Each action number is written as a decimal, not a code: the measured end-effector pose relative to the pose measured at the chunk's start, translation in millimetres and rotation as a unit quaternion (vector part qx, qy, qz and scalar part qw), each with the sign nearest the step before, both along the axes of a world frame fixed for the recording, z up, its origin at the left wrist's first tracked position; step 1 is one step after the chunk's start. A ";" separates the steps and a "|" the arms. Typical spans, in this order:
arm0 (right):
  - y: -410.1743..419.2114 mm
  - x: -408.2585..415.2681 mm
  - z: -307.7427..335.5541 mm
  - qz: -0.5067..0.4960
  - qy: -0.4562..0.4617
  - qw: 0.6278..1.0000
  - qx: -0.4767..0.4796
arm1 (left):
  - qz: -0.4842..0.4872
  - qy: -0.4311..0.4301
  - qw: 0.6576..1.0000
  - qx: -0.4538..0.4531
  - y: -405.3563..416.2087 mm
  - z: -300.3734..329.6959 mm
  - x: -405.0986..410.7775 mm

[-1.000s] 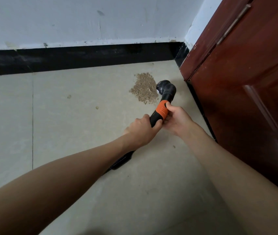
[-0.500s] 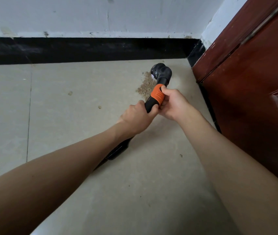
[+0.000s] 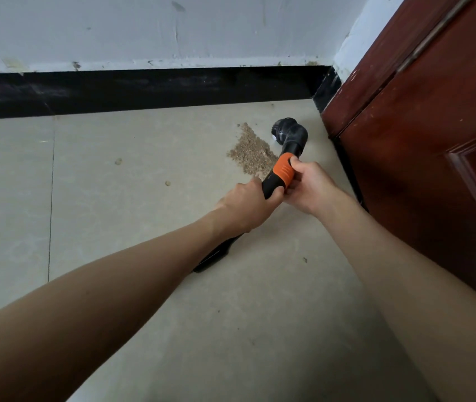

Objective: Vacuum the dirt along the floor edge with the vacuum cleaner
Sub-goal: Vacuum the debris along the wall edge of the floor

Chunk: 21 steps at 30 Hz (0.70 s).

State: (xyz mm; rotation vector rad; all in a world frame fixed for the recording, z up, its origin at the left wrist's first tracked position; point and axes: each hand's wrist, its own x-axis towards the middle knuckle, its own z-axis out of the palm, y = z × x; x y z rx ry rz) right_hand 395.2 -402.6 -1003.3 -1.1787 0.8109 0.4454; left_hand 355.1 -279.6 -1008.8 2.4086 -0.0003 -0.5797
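A black hand-held vacuum cleaner (image 3: 290, 140) with an orange collar lies slanted over the beige tiled floor, its round head near the corner. My left hand (image 3: 247, 206) grips its black shaft just below the collar. My right hand (image 3: 308, 184) holds the orange collar, thumb on top. A triangular pile of brown dirt (image 3: 252, 152) lies on the floor just left of the vacuum's head, close to the black skirting (image 3: 144, 88). The vacuum's lower end shows under my left forearm.
A dark red wooden door (image 3: 434, 126) stands close on the right. A white wall rises above the skirting. Small crumbs (image 3: 118, 161) lie on the tiles to the left, and one speck (image 3: 305, 259) sits nearer me.
The vacuum's head sat over the dirt pile's upper right half a second ago; now it is to the pile's right and the pile looks narrower. Both hands keep their grip.
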 end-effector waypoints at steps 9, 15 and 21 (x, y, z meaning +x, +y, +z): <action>-31.3 -88.1 2.8 -0.066 0.019 0.997 0.042 | -0.086 0.009 0.996 0.024 -20.7 -1.5 -72.5; -25.5 -125.9 7.3 -0.078 0.036 0.995 0.045 | -0.089 0.020 0.996 0.026 -13.0 0.8 -107.5; -3.3 -135.3 12.9 -0.052 0.035 0.996 0.064 | -0.064 0.036 0.997 0.033 9.3 3.5 -120.1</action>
